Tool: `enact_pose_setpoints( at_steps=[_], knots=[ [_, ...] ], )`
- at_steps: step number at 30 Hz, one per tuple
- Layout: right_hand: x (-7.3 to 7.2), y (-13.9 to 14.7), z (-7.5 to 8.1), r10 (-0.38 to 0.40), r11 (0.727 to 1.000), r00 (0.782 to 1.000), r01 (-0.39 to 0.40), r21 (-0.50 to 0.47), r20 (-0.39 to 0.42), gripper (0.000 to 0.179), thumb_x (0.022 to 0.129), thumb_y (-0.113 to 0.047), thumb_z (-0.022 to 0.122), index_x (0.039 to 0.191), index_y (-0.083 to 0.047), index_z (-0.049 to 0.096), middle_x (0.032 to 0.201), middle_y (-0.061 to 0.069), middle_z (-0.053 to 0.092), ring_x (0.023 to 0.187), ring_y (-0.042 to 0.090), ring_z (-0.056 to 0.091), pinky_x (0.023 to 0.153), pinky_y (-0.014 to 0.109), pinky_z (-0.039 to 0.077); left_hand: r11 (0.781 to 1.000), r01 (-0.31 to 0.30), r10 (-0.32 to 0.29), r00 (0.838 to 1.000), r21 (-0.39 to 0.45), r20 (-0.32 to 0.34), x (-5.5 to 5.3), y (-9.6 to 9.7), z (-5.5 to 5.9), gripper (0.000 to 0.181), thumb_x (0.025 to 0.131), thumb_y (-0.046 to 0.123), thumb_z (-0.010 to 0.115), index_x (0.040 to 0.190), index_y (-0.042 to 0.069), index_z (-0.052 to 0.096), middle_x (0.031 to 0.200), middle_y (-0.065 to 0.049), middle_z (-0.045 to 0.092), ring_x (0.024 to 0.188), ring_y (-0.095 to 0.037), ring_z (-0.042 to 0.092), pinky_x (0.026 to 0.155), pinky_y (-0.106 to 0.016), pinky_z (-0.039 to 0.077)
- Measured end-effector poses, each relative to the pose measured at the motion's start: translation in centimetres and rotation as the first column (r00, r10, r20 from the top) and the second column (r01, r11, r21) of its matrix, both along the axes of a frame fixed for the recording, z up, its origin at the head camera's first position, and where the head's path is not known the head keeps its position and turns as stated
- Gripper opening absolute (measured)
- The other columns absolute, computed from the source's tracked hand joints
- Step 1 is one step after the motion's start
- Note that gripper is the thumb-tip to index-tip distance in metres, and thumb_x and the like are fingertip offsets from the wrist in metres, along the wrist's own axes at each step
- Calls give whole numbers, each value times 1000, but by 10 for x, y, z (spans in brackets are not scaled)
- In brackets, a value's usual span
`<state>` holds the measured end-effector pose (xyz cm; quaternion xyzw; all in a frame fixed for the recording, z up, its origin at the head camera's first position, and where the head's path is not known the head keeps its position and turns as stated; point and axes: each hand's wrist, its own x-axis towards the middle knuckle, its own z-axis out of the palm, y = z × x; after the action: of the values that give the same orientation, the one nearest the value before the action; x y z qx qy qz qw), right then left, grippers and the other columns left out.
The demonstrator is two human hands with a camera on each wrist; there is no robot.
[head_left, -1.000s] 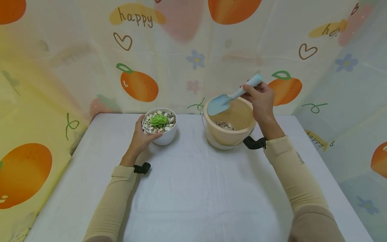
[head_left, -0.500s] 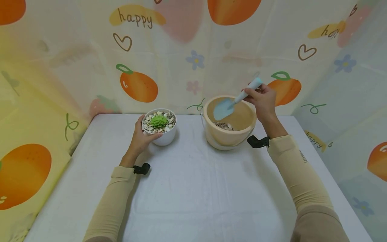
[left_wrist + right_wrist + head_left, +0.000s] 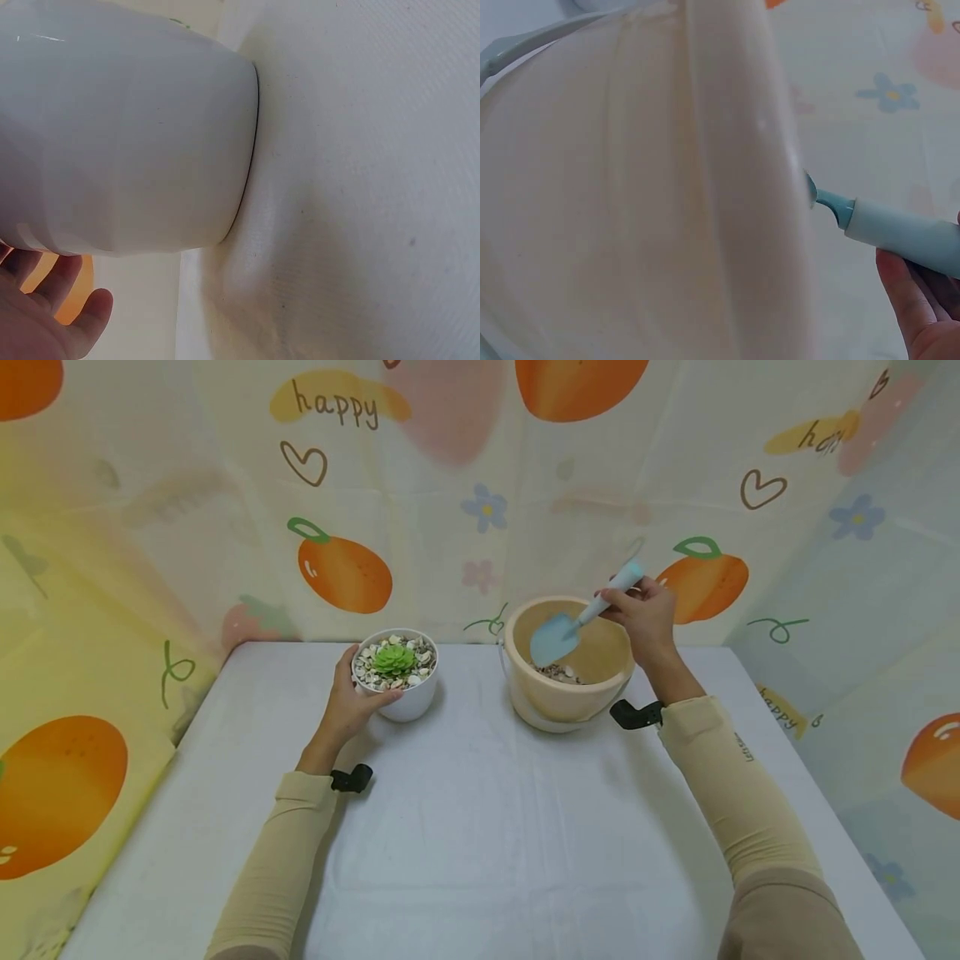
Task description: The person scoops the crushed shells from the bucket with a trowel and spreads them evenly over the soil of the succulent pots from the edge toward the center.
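Observation:
My left hand (image 3: 350,703) curls round the left side of a small white flowerpot (image 3: 408,703), thumb across its front. White and brown pebbles surround a green succulent (image 3: 394,660) in it. In the left wrist view the white flowerpot (image 3: 135,142) stands upright on the cloth. My right hand (image 3: 647,614) grips the handle of a light blue garden trowel (image 3: 555,640), its blade tilted down inside the mouth of a beige bucket (image 3: 570,697). Some pebbles (image 3: 557,672) lie at the bucket's bottom. In the right wrist view the bucket wall (image 3: 630,195) hides most of the blade.
A white cloth (image 3: 465,827) covers the table, on which both containers stand near the back edge. Behind rises a printed curtain (image 3: 442,552) with oranges and hearts. The bucket's thin handle hangs down along its side.
The trowel has come lower into the bucket's mouth, its blade shifting slightly right and steepening. My right hand has dropped a little with it. The left hand and flowerpot stay put.

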<state>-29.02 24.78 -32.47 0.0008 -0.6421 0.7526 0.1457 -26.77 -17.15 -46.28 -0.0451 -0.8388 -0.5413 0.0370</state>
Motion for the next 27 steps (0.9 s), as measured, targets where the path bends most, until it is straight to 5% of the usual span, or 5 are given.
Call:
enact_pose_setpoints(
  at_steps=[15,27],
  knots=[
    [-6,-5,-16,43,999,999,-43,26,15,13,84,7,66,92,-2,63,73,-1,69,72,12,72,67,26,59,1000,-7,7,1000,-12,13,0,0,-2,113,77,35,82,156,14,4,161,-16,11,149,-35,17,119,-58,20],
    [-10,-11,-28,79,990,993,-89,110,89,20,86,5,65,103,8,58,76,-5,67,75,8,70,68,22,58,1000,-9,9,1000,-11,19,-1,0,-2,113,77,35,82,157,15,4,162,-16,11,149,-35,17,118,-59,20]
  ],
)
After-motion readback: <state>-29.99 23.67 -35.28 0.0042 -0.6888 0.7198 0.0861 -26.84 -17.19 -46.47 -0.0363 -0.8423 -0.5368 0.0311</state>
